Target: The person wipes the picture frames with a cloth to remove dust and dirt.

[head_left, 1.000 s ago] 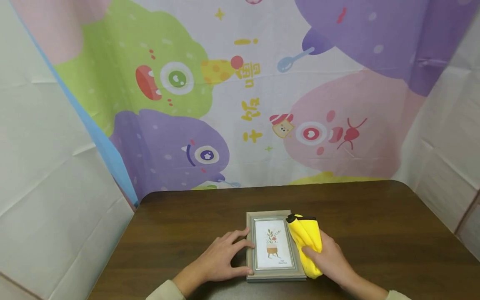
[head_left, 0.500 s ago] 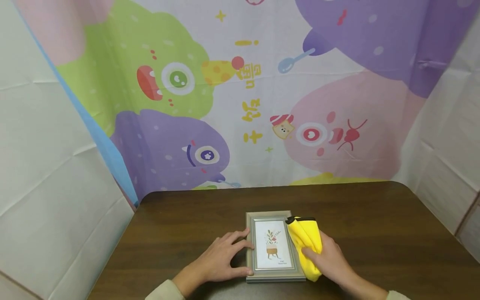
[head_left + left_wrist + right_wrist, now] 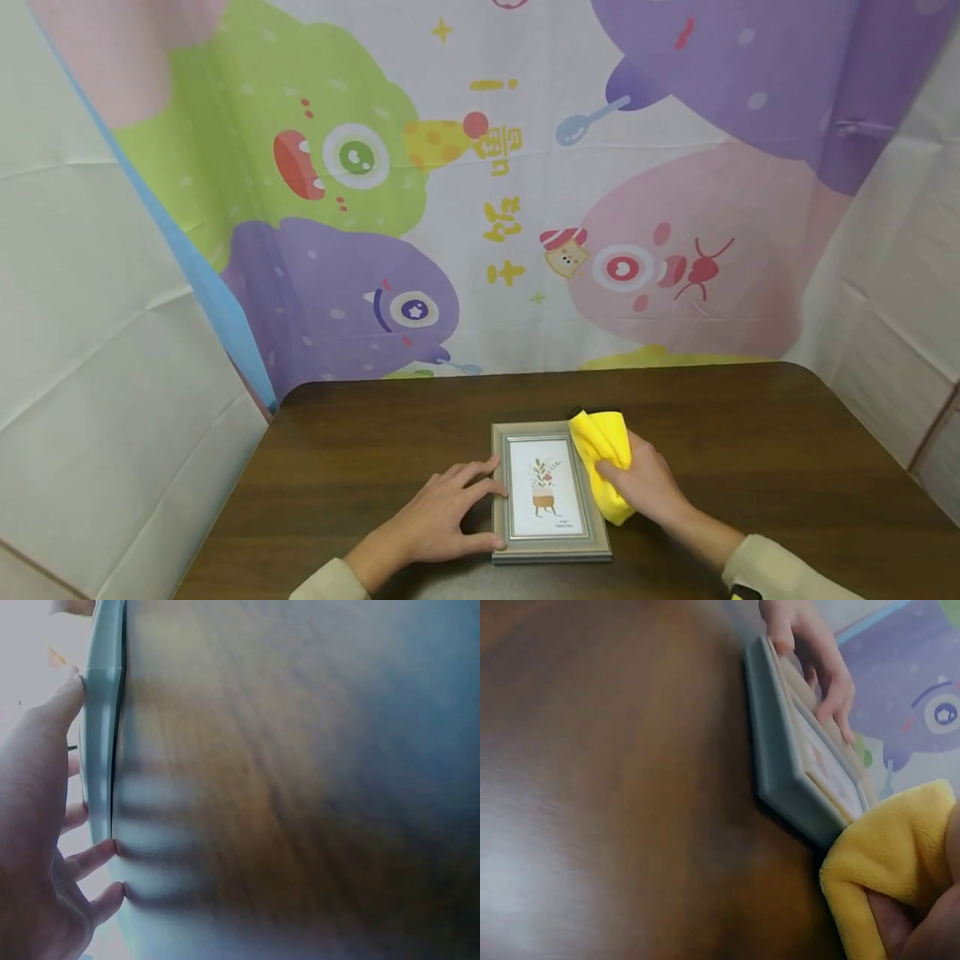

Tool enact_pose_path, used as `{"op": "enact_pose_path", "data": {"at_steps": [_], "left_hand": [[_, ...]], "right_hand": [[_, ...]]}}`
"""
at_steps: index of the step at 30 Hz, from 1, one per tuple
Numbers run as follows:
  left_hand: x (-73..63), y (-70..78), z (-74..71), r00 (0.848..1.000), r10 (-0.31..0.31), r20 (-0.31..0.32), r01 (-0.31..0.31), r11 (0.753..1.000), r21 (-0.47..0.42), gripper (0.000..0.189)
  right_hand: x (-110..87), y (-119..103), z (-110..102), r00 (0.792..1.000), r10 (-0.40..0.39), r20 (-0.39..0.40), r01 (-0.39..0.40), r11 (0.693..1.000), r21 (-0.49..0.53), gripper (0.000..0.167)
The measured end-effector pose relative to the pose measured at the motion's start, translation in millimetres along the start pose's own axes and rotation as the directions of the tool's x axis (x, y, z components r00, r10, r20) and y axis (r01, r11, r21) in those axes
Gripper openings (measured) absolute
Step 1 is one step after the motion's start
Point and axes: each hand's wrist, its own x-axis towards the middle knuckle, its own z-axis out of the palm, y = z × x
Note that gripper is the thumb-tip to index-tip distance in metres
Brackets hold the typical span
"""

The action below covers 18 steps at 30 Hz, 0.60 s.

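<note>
A picture frame with a silvery moulding lies flat on the table, its print of a potted plant facing up. Spread fingers of my left hand rest along its left edge, the thumb near the front corner. In the left wrist view those fingertips touch the side of the frame. My right hand grips a bunched yellow cloth with dark trim, against the frame's upper right edge. The right wrist view shows the cloth at a frame corner; part of the right hand is cut off there.
The dark wood-grain table reaches back to a cloth backdrop printed with cartoon monsters. Pale sheets hang on the left and right.
After a slight move nearer, my right hand has slid the yellow cloth away from me along the frame's right edge. The left hand and the frame have stayed put.
</note>
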Motion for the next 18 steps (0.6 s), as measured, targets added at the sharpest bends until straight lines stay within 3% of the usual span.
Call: {"op": "enact_pose_path", "data": {"at_steps": [8, 13, 18], "left_hand": [[-2.5, 0.7, -0.1, 1.0, 0.01, -0.01, -0.01, 1.0, 0.016, 0.061], [-2.8, 0.7, -1.0, 1.0, 0.008, -0.006, -0.007, 1.0, 0.018, 0.061], [-2.1, 0.2, -1.3, 1.0, 0.007, 0.0, -0.007, 1.0, 0.008, 0.061]], "right_hand": [[34.6, 8, 6, 1.0, 0.012, -0.021, -0.013, 0.999, -0.039, 0.039], [67.6, 36, 12, 1.0, 0.015, -0.027, -0.017, 0.997, -0.079, 0.039], [96.8, 62, 14, 0.997, 0.076, -0.001, -0.076, 0.994, -0.08, 0.041]]}}
